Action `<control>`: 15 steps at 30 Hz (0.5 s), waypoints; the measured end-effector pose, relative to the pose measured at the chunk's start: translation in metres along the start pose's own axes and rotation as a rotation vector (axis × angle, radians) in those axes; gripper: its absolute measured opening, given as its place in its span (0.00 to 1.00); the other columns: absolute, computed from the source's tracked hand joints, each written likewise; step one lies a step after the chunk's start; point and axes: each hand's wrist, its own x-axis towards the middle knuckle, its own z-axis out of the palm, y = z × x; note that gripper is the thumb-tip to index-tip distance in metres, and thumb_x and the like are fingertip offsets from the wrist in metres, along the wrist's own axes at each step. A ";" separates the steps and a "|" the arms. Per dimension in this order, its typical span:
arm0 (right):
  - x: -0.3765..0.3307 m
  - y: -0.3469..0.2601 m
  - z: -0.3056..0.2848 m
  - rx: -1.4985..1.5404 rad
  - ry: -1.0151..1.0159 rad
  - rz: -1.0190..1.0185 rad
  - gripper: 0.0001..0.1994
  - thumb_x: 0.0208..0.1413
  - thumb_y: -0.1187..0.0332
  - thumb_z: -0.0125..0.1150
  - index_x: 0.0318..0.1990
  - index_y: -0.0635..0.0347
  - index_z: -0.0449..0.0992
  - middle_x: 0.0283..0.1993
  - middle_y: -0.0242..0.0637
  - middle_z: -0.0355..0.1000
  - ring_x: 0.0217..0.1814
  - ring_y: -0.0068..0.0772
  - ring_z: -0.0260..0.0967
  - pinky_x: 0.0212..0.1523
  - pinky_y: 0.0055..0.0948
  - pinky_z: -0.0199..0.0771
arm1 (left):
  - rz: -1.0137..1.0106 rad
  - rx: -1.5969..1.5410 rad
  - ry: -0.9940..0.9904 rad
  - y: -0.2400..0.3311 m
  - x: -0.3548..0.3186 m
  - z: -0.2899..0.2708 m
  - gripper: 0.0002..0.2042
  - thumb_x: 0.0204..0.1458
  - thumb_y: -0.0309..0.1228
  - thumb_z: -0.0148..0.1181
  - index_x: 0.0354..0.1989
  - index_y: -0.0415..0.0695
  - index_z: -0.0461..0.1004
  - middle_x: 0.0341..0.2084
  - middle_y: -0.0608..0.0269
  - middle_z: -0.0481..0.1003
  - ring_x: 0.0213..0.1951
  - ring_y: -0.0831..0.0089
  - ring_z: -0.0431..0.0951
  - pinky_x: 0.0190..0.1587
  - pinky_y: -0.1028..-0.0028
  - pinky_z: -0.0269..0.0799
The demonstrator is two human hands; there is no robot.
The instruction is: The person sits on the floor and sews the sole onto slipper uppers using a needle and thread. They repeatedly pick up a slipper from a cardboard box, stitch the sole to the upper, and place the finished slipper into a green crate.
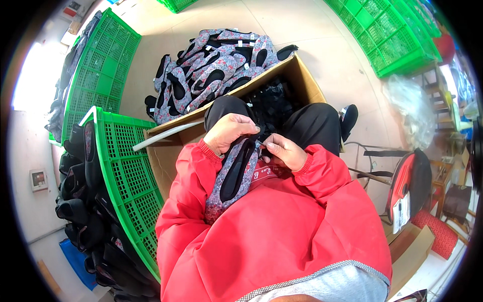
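A grey-and-red floral fabric piece, shaped like a shoe upper (221,194), lies over my lap with its long black opening facing up. My left hand (230,134) is closed on its far end, thumb and fingers pinched together. Close beside it, my right hand (285,151) pinches at the same end, fingers closed; what sits between its fingertips is too small to make out. Just beyond my knees stands an open cardboard box (311,79) with black material (271,103) inside. Past the box, a heap of similar floral pieces (211,70) with small white tags lies on the floor.
At my left, a green crate (128,176) stands close, with black pieces (75,211) piled beside it. Another green crate (98,75) is farther back. More green crates (382,38), a clear plastic bag (410,108) and a red-and-black round item (410,181) are on the right.
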 end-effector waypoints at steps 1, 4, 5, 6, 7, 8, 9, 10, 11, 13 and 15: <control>0.001 0.001 0.000 0.001 0.002 -0.009 0.15 0.68 0.59 0.50 0.41 0.65 0.70 0.34 0.32 0.68 0.34 0.22 0.68 0.40 0.23 0.69 | 0.002 0.000 -0.002 0.000 0.000 0.000 0.05 0.51 0.26 0.62 0.26 0.38 0.79 0.21 0.68 0.75 0.24 0.81 0.71 0.30 0.81 0.66; 0.006 0.001 0.002 0.013 0.017 -0.021 0.15 0.68 0.59 0.50 0.40 0.65 0.69 0.34 0.31 0.68 0.33 0.21 0.67 0.40 0.23 0.69 | -0.003 -0.009 -0.007 -0.001 0.001 -0.001 0.05 0.51 0.26 0.62 0.26 0.38 0.79 0.21 0.68 0.75 0.25 0.81 0.72 0.31 0.81 0.67; 0.007 0.001 0.003 0.018 0.024 -0.023 0.15 0.68 0.59 0.50 0.40 0.64 0.69 0.33 0.31 0.68 0.33 0.21 0.66 0.39 0.23 0.69 | -0.011 -0.016 -0.006 -0.001 0.001 0.000 0.05 0.51 0.26 0.62 0.26 0.38 0.79 0.21 0.68 0.75 0.24 0.81 0.72 0.31 0.81 0.67; 0.008 0.000 0.003 0.005 0.018 -0.023 0.14 0.68 0.59 0.50 0.40 0.64 0.69 0.33 0.31 0.68 0.33 0.20 0.66 0.39 0.22 0.69 | -0.019 -0.024 -0.004 -0.001 0.000 0.000 0.05 0.51 0.26 0.62 0.26 0.38 0.79 0.21 0.67 0.75 0.24 0.81 0.72 0.31 0.81 0.67; 0.009 -0.001 0.004 -0.008 0.013 -0.023 0.14 0.68 0.59 0.50 0.40 0.64 0.69 0.33 0.30 0.68 0.33 0.20 0.66 0.39 0.22 0.69 | -0.017 -0.032 -0.008 -0.001 0.000 0.000 0.05 0.51 0.26 0.62 0.26 0.38 0.79 0.21 0.67 0.75 0.24 0.80 0.72 0.31 0.81 0.68; 0.010 -0.002 0.004 -0.022 0.007 -0.023 0.14 0.68 0.59 0.50 0.39 0.63 0.69 0.33 0.30 0.68 0.33 0.20 0.66 0.39 0.22 0.69 | -0.015 -0.039 -0.012 -0.001 0.000 0.000 0.05 0.51 0.26 0.62 0.26 0.38 0.79 0.21 0.67 0.76 0.24 0.80 0.72 0.30 0.81 0.68; 0.011 -0.001 0.005 -0.033 0.006 -0.028 0.14 0.67 0.59 0.51 0.39 0.63 0.69 0.33 0.30 0.68 0.33 0.20 0.66 0.39 0.22 0.68 | -0.013 -0.047 -0.016 -0.001 0.000 0.001 0.05 0.51 0.26 0.61 0.26 0.38 0.79 0.21 0.66 0.76 0.24 0.80 0.73 0.30 0.80 0.68; 0.012 0.000 0.004 -0.045 0.007 -0.033 0.14 0.67 0.59 0.51 0.39 0.63 0.69 0.32 0.30 0.68 0.32 0.19 0.66 0.38 0.22 0.68 | -0.002 -0.029 -0.013 0.000 0.001 0.002 0.05 0.51 0.26 0.61 0.26 0.38 0.79 0.22 0.66 0.76 0.24 0.80 0.73 0.30 0.80 0.68; 0.012 0.000 0.005 -0.058 0.008 -0.038 0.14 0.67 0.59 0.51 0.39 0.63 0.69 0.32 0.29 0.68 0.32 0.19 0.66 0.38 0.22 0.68 | 0.010 -0.012 -0.009 0.000 0.001 0.003 0.05 0.51 0.25 0.61 0.26 0.37 0.79 0.22 0.66 0.76 0.24 0.80 0.73 0.30 0.80 0.68; 0.013 -0.001 0.005 -0.044 0.002 -0.034 0.14 0.67 0.59 0.51 0.40 0.63 0.69 0.32 0.29 0.68 0.32 0.19 0.66 0.38 0.21 0.68 | 0.015 -0.009 -0.009 0.001 0.001 0.004 0.05 0.51 0.25 0.61 0.26 0.37 0.79 0.22 0.65 0.76 0.24 0.79 0.73 0.30 0.80 0.69; 0.014 -0.002 0.005 -0.014 -0.007 -0.027 0.14 0.67 0.59 0.51 0.40 0.63 0.69 0.32 0.29 0.68 0.32 0.20 0.66 0.37 0.21 0.68 | 0.002 -0.036 -0.015 0.002 0.000 0.005 0.05 0.51 0.25 0.61 0.26 0.37 0.79 0.21 0.65 0.76 0.24 0.79 0.74 0.31 0.80 0.69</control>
